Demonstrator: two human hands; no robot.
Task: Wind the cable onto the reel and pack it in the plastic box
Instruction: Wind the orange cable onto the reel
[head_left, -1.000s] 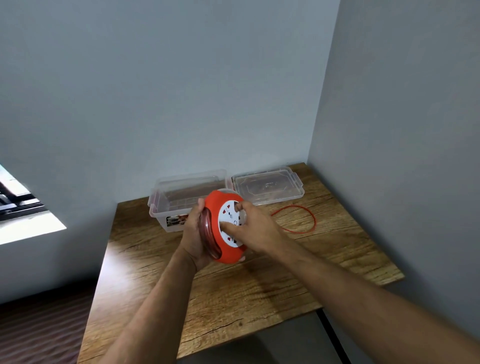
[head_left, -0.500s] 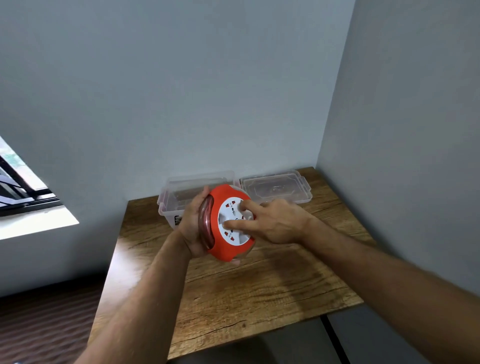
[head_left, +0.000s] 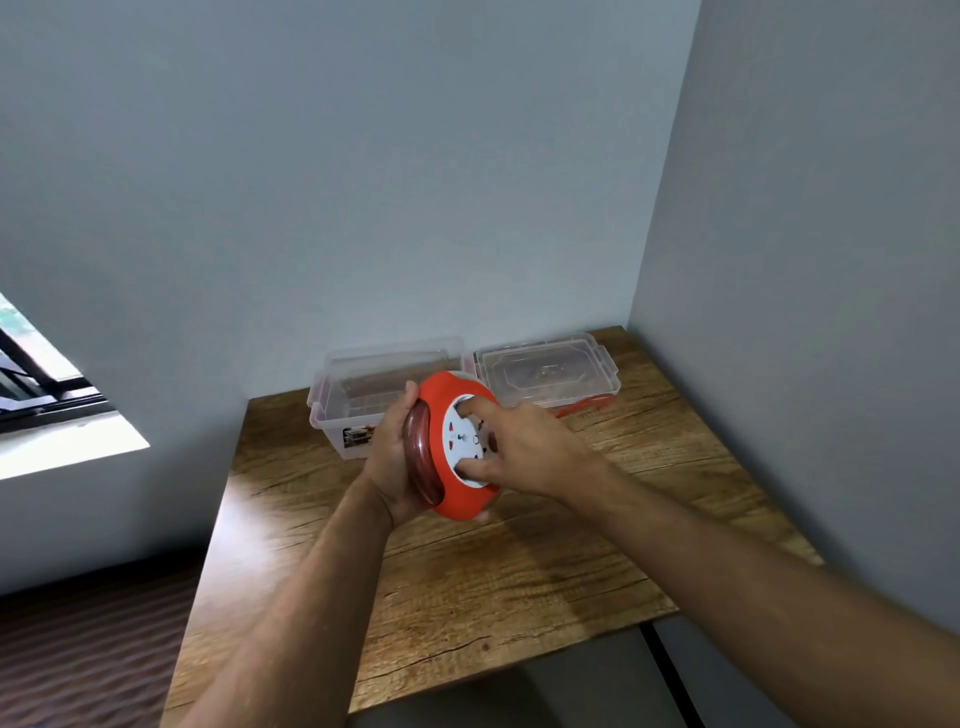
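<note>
since the loose red loop that lay out on the tabletop (head_left: 519, 571) 1 s ago is gone from there, we read the cable (head_left: 587, 404) as almost fully wound: only a short red stretch shows now, just in front of the clear lid (head_left: 545, 371), near its right end. the view has also drifted, with the table sitting further right in frame than before.

the reel (head_left: 457, 452) is held in the air above the tabletop, tilted on edge, in front of the plastic box (head_left: 332, 410). our left hand (head_left: 395, 467) cups it from behind and below, fingers wrapped round the rim, closed on it. our right hand (head_left: 524, 452) has index finger and thumb pressed into the white socket face, the other fingers curled; it has gone round a little since 0.5 s ago, so we judge it's cranking the face to pull cable in. wound turns show dark red in the slot between the 2 orange halves.

what's left, as we see it: a few more turns, seat the plug end (we can't see it), then drop the reel in the box. the box is open and looks empty bar a label on its front wall; the lid lies flat just beside it on the right.

surface: wood-grain tabletop pushed into a corner of 2 plain grey walls. a window (head_left: 47, 384) sits low at left, with dark floor under it.
</note>
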